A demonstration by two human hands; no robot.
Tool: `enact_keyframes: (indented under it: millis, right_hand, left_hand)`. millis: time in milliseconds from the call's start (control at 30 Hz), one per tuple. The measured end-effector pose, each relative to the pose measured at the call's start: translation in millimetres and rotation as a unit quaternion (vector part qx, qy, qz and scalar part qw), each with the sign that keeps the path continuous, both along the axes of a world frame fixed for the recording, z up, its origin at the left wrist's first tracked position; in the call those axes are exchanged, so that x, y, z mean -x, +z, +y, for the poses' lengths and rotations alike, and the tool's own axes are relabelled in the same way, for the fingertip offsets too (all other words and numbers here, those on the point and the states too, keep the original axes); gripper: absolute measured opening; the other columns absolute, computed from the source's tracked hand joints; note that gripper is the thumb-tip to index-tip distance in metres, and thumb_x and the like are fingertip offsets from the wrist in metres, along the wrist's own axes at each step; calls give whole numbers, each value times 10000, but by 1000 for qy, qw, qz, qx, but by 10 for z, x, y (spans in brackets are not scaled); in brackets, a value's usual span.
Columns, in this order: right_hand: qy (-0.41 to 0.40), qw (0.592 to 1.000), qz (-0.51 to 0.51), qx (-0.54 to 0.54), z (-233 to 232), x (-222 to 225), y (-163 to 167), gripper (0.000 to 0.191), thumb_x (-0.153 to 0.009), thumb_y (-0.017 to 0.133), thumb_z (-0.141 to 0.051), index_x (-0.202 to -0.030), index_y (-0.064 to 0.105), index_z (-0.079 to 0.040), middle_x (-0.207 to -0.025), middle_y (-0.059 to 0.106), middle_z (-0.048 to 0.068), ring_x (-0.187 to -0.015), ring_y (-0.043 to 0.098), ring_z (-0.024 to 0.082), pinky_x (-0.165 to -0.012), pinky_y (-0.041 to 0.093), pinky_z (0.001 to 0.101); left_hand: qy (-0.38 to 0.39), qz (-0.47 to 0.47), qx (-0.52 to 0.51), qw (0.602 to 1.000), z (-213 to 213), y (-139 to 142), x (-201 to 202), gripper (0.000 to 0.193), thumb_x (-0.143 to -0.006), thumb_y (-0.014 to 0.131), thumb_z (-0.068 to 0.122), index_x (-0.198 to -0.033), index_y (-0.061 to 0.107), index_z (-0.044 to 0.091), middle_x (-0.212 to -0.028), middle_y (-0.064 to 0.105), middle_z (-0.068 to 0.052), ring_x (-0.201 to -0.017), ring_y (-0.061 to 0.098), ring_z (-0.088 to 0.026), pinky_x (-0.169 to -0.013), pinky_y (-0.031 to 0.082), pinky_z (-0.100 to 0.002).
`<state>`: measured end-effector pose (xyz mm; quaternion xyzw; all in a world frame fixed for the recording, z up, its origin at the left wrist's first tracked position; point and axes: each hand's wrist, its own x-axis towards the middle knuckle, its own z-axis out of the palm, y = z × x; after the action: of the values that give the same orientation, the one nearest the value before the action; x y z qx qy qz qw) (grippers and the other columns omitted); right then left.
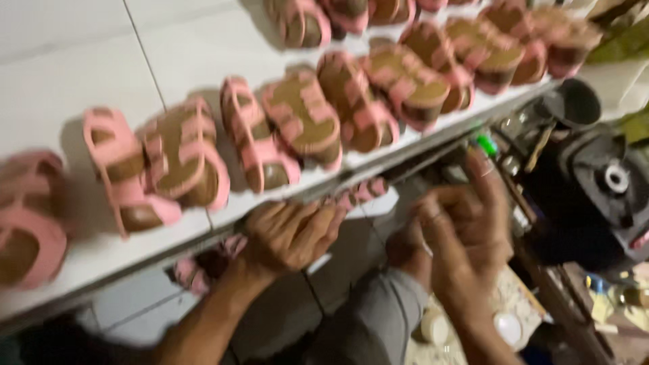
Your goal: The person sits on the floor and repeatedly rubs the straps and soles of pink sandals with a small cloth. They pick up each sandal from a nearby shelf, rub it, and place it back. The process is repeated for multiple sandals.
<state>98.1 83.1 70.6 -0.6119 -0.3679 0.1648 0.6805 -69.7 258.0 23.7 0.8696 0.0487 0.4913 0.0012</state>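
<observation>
My left hand [287, 233] is closed around a pink-strapped sandal [358, 195] held just below the front edge of a white shelf [203, 61]; its pink straps stick out at both sides of my fist. My right hand [466, 223] is raised beside it, fingers apart and holding nothing, close to the sandal's toe end. Along the shelf above stand several pink sandals with brown footbeds [301, 118], leaning in a row. The picture is blurred.
A dark machine with a round white knob [612, 182] and a dark cup [574, 101] stand at the right. A small green object [485, 143] sits by the shelf edge. My grey-trousered knee [378, 318] and a cluttered work surface [514, 318] lie below.
</observation>
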Motion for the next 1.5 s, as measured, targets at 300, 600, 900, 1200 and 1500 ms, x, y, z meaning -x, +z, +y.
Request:
enact_keyframes:
  millis: [300, 600, 900, 1200, 1500]
  right_hand:
    - [-131, 951, 211, 183, -1854, 272, -1561, 635, -1007, 619, -26, -1603, 400, 2, -927, 682, 165, -785, 608, 173, -708, 473, 303]
    - [-229, 900, 260, 264, -3272, 233, -2036, 579, -1041, 585, -22, -1589, 398, -3, -943, 664, 176, -837, 625, 212, -771, 502, 365]
    - [-281, 884, 287, 239, -3704, 689, -2015, 523, -1076, 552, -18, -1575, 396, -8, -960, 645, 187, -890, 643, 250, -834, 531, 427]
    - [-277, 908, 277, 151, -3778, 868, -2225, 422, -1113, 544, -6, -1511, 414, 48, -968, 648, 186, -936, 654, 265, -875, 542, 416]
    - [-291, 907, 248, 176, -3516, 851, -2160, 383, -1189, 511, -84, -1526, 419, 71, -1109, 638, 178, -1031, 647, 236, -1013, 539, 413]
  left_hand:
    - [76, 68, 556, 825, -371, -1861, 366, 199, -991, 725, 229, -937, 695, 39, -770, 683, -111, -649, 648, -266, -585, 492, -359]
    - [491, -51, 614, 616, 144, -2543, 1642, 784, -714, 836, 362, -1381, 536, 78, -1216, 667, -212, -1008, 687, -351, -887, 546, -446]
    - [419, -6, 667, 616, 128, -2636, 1634, 866, -627, 911, 292, -1346, 508, 24, -1133, 679, -154, -962, 645, -285, -874, 537, -430]
    - [344, -44, 740, 576, 198, -2782, 1703, 455, -750, 880, 179, -1122, 681, 9, -1008, 692, -58, -856, 616, -162, -772, 539, -348]
    - [72, -240, 910, 330, 25, -2488, 2061, 219, -934, 715, 229, -1115, 678, 112, -1092, 720, -24, -1036, 683, -185, -931, 544, -404]
